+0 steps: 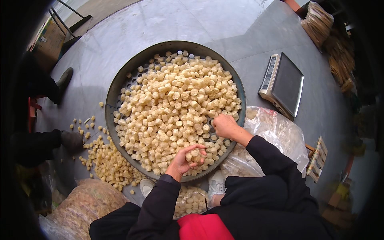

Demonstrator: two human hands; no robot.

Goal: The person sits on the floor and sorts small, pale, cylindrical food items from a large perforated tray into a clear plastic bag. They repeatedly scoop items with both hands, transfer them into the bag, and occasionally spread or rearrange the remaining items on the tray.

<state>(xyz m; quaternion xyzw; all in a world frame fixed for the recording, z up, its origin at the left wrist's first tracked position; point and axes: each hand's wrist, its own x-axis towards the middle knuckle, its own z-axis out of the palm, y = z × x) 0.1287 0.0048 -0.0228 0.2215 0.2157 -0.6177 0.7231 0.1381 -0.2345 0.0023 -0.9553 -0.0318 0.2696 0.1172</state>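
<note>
A large round dark sieve pan with holes in its bottom holds a big heap of short, pale-yellow cylindrical pieces. Over its near rim, my left hand is cupped palm up, with a few of the same pieces in its curled fingers. My right hand hovers above the pan's right side, its fingers curled into a pinch. Whatever those fingertips may hold is hidden. Bare perforated bottom shows beside that hand.
Spilled pieces lie on the grey floor left of the pan. A digital scale stands at right, above a clear plastic bag. Another full bag sits at near left. A person's dark shoe rests beside the spill.
</note>
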